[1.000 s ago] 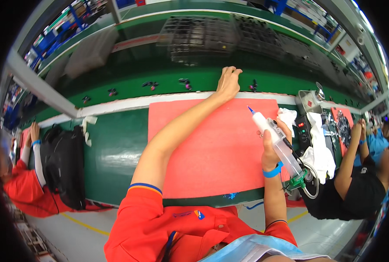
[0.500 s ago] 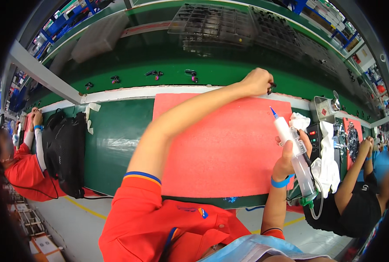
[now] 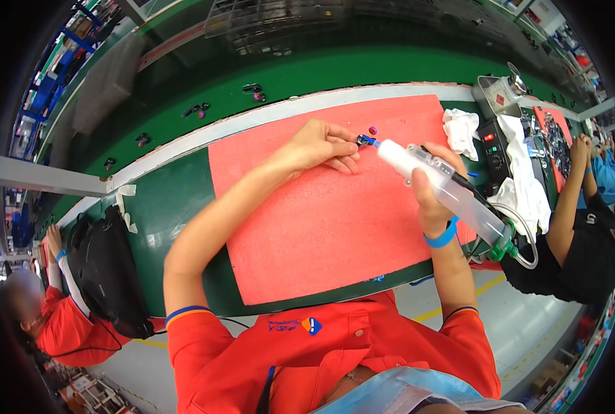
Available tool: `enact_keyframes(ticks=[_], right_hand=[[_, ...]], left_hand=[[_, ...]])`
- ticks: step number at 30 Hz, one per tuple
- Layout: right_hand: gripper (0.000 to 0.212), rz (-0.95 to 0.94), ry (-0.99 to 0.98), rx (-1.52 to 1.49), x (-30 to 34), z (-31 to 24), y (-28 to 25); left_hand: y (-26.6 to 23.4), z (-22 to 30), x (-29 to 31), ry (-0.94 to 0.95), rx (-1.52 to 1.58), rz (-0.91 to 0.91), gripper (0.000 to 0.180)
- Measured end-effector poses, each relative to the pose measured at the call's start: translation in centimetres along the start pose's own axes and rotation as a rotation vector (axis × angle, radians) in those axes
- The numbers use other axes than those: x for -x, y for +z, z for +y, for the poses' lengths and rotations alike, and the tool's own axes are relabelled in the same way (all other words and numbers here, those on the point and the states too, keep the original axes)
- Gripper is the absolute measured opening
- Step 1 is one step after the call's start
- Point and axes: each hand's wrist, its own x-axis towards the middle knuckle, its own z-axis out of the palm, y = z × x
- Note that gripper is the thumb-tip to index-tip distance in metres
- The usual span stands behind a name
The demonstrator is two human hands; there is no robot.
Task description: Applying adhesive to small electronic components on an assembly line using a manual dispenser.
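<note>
My left hand [image 3: 319, 148] pinches a small black part [image 3: 360, 139] between thumb and fingertips above the pink foam mat [image 3: 300, 228]. A small purple round piece [image 3: 373, 130] shows just beyond the black part; I cannot tell if the two are joined. In my right hand [image 3: 433, 196] is a dispensing syringe [image 3: 463, 200] with a clear barrel, a white front section and a green cap with a tube at its rear. It lies tilted across the palm, fingers wrapped round it. Its blue needle tip is at the black part; whether they touch is hard to make out.
Several small black parts with purple pieces, such as this one [image 3: 254, 92], lie on the green conveyor belt [image 3: 183, 127] beyond the white rail. To the right are white cloths [image 3: 461, 131], a black control box [image 3: 492, 153] and a metal container [image 3: 494, 96]. Co-workers sit on both sides.
My left hand has come back from the belt's edge to the mat, carrying the black part. My right hand has moved the syringe leftward until its tip meets the part's position. The view has shifted.
</note>
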Motion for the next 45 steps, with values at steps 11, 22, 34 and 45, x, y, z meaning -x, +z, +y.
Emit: enact_keyframes(ticks=[11,22,34,45], right_hand=[[0.03,-0.06,0.034,0.162,0.1,0.6,0.2],[0.029,-0.088,0.085,0.16,-0.1,1.0,0.5],[0.027,-0.066,0.042,0.206,-0.3,0.8,0.5],[0.027,-0.071,0.064,0.193,-0.5,0.8,0.3]], left_hand=[[0.6,-1.5,-0.1,0.089,0.112,0.044,0.022],[0.6,-1.9,-0.5,0.119,0.1,0.048,0.022],[1.0,-2.2,-0.2,0.185,0.065,0.093,0.02],[1.0,-2.3,-0.2,0.197,0.044,0.089,0.024]])
